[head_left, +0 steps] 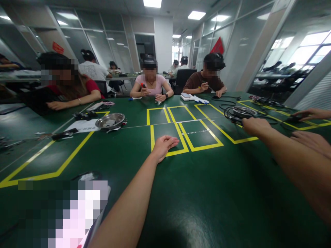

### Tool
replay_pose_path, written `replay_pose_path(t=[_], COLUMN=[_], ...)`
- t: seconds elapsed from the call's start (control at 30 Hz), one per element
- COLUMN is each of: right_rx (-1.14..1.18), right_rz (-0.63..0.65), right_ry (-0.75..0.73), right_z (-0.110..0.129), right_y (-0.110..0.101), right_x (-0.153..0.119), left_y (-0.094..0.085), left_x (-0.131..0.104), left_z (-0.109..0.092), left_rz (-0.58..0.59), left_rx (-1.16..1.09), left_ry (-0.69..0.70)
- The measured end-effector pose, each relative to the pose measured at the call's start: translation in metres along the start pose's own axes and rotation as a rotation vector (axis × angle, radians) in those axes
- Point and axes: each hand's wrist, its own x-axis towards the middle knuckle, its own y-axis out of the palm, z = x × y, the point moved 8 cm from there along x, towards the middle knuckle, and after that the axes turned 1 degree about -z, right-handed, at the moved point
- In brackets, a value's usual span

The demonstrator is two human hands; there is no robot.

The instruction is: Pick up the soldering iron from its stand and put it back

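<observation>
My left hand (164, 147) rests on the green table (196, 186), at the near edge of a yellow taped rectangle (184, 150). Its fingers are loosely bent and nothing is in them. Off to the right, my right hand (256, 128) is stretched out with curled fingers at a black cable (236, 120), whose end it appears to grip; the fingertips are partly hidden. Loops of that cable lie around a round metal bowl (245, 111) just beyond the hand.
At the right edge are another person's hands (311, 139), one near a dark object. A metal bowl (110, 120) stands left of centre beside white paper (84, 126). Across the table, people work with small tools near white gloves (201, 100). A blurred-out screen (80, 217) fills the lower left.
</observation>
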Motion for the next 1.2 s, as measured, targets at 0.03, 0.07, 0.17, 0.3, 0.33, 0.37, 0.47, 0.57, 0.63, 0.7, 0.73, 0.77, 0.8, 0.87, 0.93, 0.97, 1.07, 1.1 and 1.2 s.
replay_pose_path(t=[0.03, 0.07, 0.17, 0.3, 0.33, 0.37, 0.47, 0.57, 0.63, 0.7, 0.73, 0.77, 0.8, 0.87, 0.93, 0.97, 1.07, 1.1, 1.2], right_rx=[-0.029, -0.057, -0.124, -0.161, -0.162, -0.159, -0.13, -0.065, -0.007, 0.054, 0.175, 0.361, 0.584, 1.014, 1.212, 1.291, 1.63, 1.709, 1.829], right_rz=[0.026, 0.062, 0.136, 0.16, 0.163, 0.164, 0.162, 0.145, 0.123, 0.101, 0.102, 0.114, 0.135, 0.191, 0.245, 0.281, 0.436, 0.486, 0.601], right_ry=[-0.023, -0.043, -0.076, -0.088, -0.088, -0.086, -0.069, -0.028, 0.014, 0.043, 0.065, 0.087, 0.105, 0.111, 0.054, 0.011, -0.103, -0.123, -0.164], right_z=[0.001, 0.004, 0.013, 0.02, 0.021, 0.021, 0.021, 0.025, 0.033, 0.049, 0.059, 0.072, 0.087, 0.124, 0.164, 0.184, 0.239, 0.253, 0.281], right_y=[0.0, 0.001, 0.003, 0.002, 0.002, 0.002, 0.003, 0.006, 0.009, 0.012, 0.015, 0.018, 0.022, 0.028, 0.027, 0.026, 0.018, 0.015, 0.012], right_x=[0.0, 0.0, 0.0, -0.001, -0.002, -0.003, -0.005, -0.005, -0.005, -0.007, -0.009, -0.012, -0.016, -0.027, -0.041, -0.049, -0.084, -0.098, -0.139], left_y=[0.0, 0.0, 0.0, 0.0, 0.001, 0.001, 0.002, 0.003, 0.003, 0.003, 0.003, 0.003, 0.003, 0.003, 0.002, 0.0, -0.007, -0.009, -0.015], left_x=[0.0, 0.0, 0.0, -0.002, -0.002, -0.002, -0.002, -0.002, -0.002, -0.002, -0.003, -0.003, -0.003, -0.003, -0.002, -0.001, 0.002, 0.003, 0.006], left_z=[0.0, 0.0, 0.0, -0.001, -0.002, -0.002, -0.002, -0.002, -0.002, -0.002, -0.002, -0.002, -0.002, -0.002, -0.001, -0.001, -0.003, -0.003, -0.002], left_rz=[0.003, 0.006, 0.012, 0.01, 0.01, 0.01, 0.008, 0.003, 0.001, 0.0, 0.0, 0.002, 0.006, 0.017, 0.02, 0.015, -0.035, -0.057, -0.1], left_rx=[-0.001, -0.002, 0.0, 0.003, 0.005, 0.006, 0.011, 0.013, 0.016, 0.017, 0.017, 0.015, 0.014, 0.015, 0.007, -0.005, -0.081, -0.114, -0.189], left_ry=[0.004, 0.009, 0.011, 0.007, 0.007, 0.006, 0.004, 0.003, 0.001, -0.002, -0.002, -0.002, -0.003, -0.008, -0.009, -0.003, 0.03, 0.038, 0.039])
